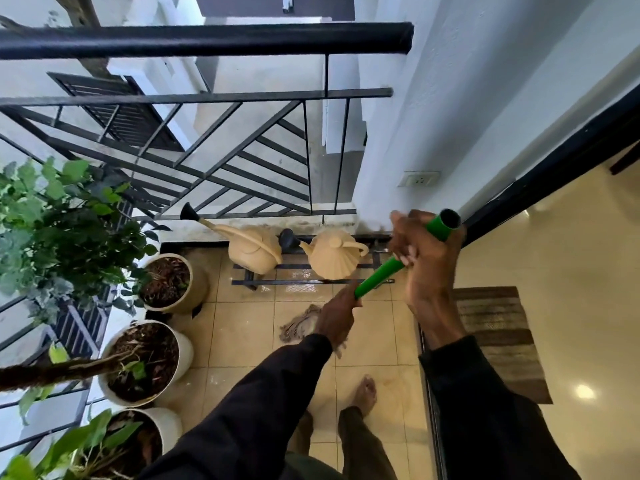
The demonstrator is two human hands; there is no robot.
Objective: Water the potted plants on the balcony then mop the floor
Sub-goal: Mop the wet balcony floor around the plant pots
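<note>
Fingers (pixel 408 252) of right hand (pixel 429 271) curled round green mop handle (pixel 379 275) near its top end. Left hand (pixel 337 318) gripped same handle lower down. Mop head (pixel 299 323) lay on tiled floor (pixel 242 344), partly hidden behind left hand. Two beige watering cans (pixel 256 249) stood on low black rack (pixel 311 282) by railing (pixel 207 97). Three potted plants (pixel 166 282) lined left side.

Being closed on the left by three potted plants (pixel 162 282) in a row along the railing (pixel 207 98). Being blocked at the far end by two watering cans (pixel 254 249) on a low rack (pixel 311 281). Lying open between as tiled floor (pixel 242 344), crossed only by the mop handle (pixel 379 276) and mop head (pixel 299 323).
</note>
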